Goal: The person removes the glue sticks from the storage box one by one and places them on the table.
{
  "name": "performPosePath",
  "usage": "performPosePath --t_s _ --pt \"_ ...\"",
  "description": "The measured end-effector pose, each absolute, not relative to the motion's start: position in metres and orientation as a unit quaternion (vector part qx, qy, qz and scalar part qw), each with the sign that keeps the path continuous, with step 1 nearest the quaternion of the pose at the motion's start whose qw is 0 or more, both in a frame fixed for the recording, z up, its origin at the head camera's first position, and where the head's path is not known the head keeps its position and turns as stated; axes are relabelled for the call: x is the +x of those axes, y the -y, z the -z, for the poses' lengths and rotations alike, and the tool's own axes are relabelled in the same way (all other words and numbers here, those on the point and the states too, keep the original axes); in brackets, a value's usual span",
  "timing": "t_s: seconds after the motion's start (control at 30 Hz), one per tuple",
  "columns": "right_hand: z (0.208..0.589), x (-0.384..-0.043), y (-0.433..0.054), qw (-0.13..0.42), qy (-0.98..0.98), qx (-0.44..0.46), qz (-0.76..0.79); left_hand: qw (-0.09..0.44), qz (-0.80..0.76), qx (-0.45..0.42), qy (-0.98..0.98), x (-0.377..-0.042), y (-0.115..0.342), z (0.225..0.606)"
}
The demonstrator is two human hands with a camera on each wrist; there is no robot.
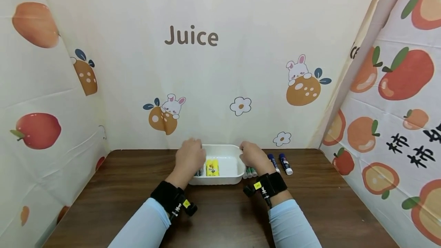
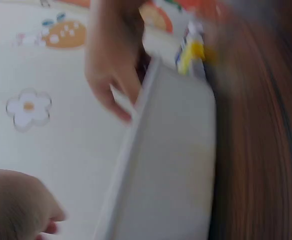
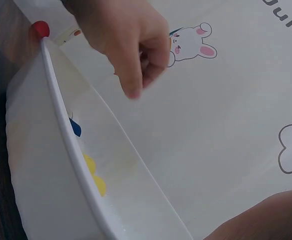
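Note:
A white plastic tray (image 1: 217, 180) stands on the table, with yellow glue sticks (image 1: 212, 167) and dark sticks inside its left part. My left hand (image 1: 190, 158) is over the tray's left end. In the right wrist view that left hand (image 3: 130, 42) hangs above the rim, fingers loosely bent, with nothing visible in them. At the right end, my right hand (image 1: 255, 157) has its fingers at the far corner of the rim. The left wrist view shows this right hand (image 2: 113, 65) blurred, thumb and finger apart, no object clearly visible between them.
Right of the tray lie green-labelled sticks (image 1: 250, 172), partly behind the right hand, and two blue glue sticks (image 1: 285, 164). A fruit-printed cloth (image 1: 206, 87) hangs behind the wooden table (image 1: 220, 209), with more cloth at both sides.

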State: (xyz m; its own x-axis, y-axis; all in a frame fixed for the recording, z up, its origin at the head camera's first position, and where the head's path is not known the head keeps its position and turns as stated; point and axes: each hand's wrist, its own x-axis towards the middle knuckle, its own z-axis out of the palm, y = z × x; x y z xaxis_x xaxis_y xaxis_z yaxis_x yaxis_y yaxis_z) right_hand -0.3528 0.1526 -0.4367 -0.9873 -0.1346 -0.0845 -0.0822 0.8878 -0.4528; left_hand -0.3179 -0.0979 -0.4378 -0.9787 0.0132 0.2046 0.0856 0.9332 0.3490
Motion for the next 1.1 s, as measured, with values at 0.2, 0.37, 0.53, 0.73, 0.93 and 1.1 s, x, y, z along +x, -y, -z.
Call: performPosePath --t_s 0.2,0.37,0.53,0.73,0.93,1.1 --pt "0.438 -0.355 -0.154 0.05 -0.972 -0.06 0.22 -0.014 0.207 -0.053 0.977 -0.327 0.065 0.443" --pt "0.436 -0.355 -0.155 0.052 -0.973 -0.058 0.217 -0.049 0.183 -0.069 0.979 -0.33 0.054 0.454" --pt "0.438 -0.356 -0.153 0.053 -0.973 -0.057 0.218 -0.059 0.17 -0.069 0.981 -0.327 0.05 0.457" --pt "0.439 -0.358 -0.152 0.059 -0.972 -0.051 0.221 -0.056 0.158 -0.083 0.982 -0.325 0.046 0.455" --pt "0.44 -0.359 -0.151 0.059 -0.972 -0.049 0.222 -0.053 0.141 -0.107 0.983 -0.328 0.043 0.455" --pt "0.439 -0.358 -0.151 0.059 -0.973 -0.056 0.216 -0.054 0.144 -0.118 0.981 -0.33 0.042 0.455"
